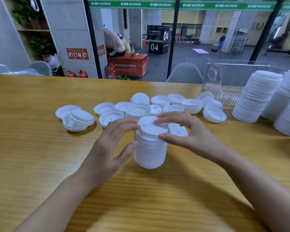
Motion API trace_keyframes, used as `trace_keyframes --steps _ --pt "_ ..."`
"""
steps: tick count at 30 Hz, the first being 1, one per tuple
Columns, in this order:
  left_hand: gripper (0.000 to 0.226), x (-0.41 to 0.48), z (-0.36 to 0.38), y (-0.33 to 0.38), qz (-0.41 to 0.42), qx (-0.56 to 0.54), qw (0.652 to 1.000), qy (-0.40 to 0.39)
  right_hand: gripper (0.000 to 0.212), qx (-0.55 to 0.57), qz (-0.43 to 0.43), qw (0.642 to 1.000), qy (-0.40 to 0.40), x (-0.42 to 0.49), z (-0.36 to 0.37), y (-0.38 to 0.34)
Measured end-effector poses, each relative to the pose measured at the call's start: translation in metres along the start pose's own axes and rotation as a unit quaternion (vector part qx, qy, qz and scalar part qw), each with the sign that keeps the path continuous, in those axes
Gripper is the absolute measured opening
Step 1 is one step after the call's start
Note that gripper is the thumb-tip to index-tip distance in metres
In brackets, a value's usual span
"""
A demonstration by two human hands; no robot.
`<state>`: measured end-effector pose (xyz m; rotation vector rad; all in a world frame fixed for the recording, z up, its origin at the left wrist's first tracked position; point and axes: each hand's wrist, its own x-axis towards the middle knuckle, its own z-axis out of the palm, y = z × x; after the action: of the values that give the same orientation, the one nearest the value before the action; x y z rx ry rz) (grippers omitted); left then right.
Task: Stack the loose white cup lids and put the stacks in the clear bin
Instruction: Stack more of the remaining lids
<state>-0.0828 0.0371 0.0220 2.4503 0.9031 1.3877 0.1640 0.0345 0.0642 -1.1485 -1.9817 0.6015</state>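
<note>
The left hand (114, 144) and right hand (187, 136) bracket an upright stack (150, 148) of white lids near the middle of the worktop (40, 156). Both are spread with fingers almost straight, fingertips touching the top lid and thumbs against the side, neither closed round it. Just beyond, loose lids (160, 101) lie scattered in a band from left to right, some nested in short piles. At the far right stands the clear bin (213, 76), with tall stacks (258, 96) beside it.
</note>
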Motion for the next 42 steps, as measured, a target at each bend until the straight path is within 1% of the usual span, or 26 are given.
trace_keyframes --steps 4,8,9,12,14,15,16,18,20,22,25,29,31,32,34,36,37,39,42 --pt "0.031 0.001 0.000 0.000 0.005 0.008 1.000 0.002 0.032 -0.005 -0.012 1.000 -0.005 0.000 0.001 0.003" --pt "0.030 0.001 0.000 0.001 0.004 0.008 1.000 0.001 0.040 -0.007 -0.023 1.000 -0.008 0.000 -0.001 0.003" --pt "0.029 0.001 0.000 0.001 0.003 0.008 1.000 0.001 0.041 0.000 -0.025 1.000 0.001 0.001 -0.003 0.003" --pt "0.029 0.001 0.000 0.001 0.001 0.008 1.000 0.001 0.041 0.013 -0.012 0.998 0.062 0.004 -0.017 0.018" --pt "0.029 0.000 0.000 0.001 -0.001 0.006 1.000 0.000 0.040 -0.040 0.002 0.996 0.085 0.005 -0.022 0.038" --pt "0.029 0.000 0.000 0.002 -0.002 0.005 1.000 0.000 0.039 -0.079 0.007 0.993 0.084 0.004 -0.023 0.049" --pt "0.029 0.001 0.000 0.002 -0.002 0.004 1.000 0.000 0.040 -0.117 0.019 0.990 0.071 0.004 -0.024 0.060" --pt "0.029 0.001 0.001 0.002 0.002 0.009 1.000 0.001 0.049 -0.188 0.058 0.980 0.019 0.002 -0.023 0.076" --pt "0.029 0.001 0.001 0.001 0.007 0.012 1.000 0.003 0.055 -0.229 0.090 0.969 -0.029 0.001 -0.022 0.084" --pt "0.029 0.001 0.001 0.001 0.012 0.013 1.000 0.005 0.053 -0.236 0.097 0.966 -0.040 0.001 -0.022 0.086" --pt "0.029 0.001 0.001 0.002 0.014 0.011 1.000 0.007 0.049 -0.247 0.092 0.964 -0.033 0.000 -0.021 0.086" --pt "0.029 0.002 0.001 0.002 0.012 0.009 1.000 0.006 0.039 -0.244 0.087 0.966 -0.023 0.001 -0.020 0.087" --pt "0.029 0.002 0.001 0.003 0.011 0.008 1.000 0.006 0.034 -0.222 0.094 0.970 -0.023 0.001 -0.021 0.090" --pt "0.029 0.002 0.001 0.003 0.011 0.007 1.000 0.006 0.032 -0.195 0.097 0.976 -0.014 0.001 -0.021 0.090" --pt "0.029 0.001 0.001 0.002 0.011 0.007 1.000 0.007 0.027 -0.114 0.095 0.988 0.035 0.002 -0.021 0.086" --pt "0.031 0.001 0.001 0.002 0.007 0.002 1.000 0.009 0.024 -0.023 0.092 0.992 0.086 0.004 -0.023 0.068" --pt "0.033 0.001 0.000 0.002 0.005 -0.002 1.000 0.011 0.024 0.018 0.083 0.992 0.098 0.005 -0.025 0.056" --pt "0.038 0.002 0.000 0.002 0.002 -0.010 1.000 0.018 0.031 0.061 0.042 0.993 0.089 0.005 -0.026 0.028" --pt "0.045 0.001 0.001 0.002 -0.015 -0.016 0.999 0.029 0.039 0.037 -0.035 0.998 0.043 0.001 -0.016 0.001"
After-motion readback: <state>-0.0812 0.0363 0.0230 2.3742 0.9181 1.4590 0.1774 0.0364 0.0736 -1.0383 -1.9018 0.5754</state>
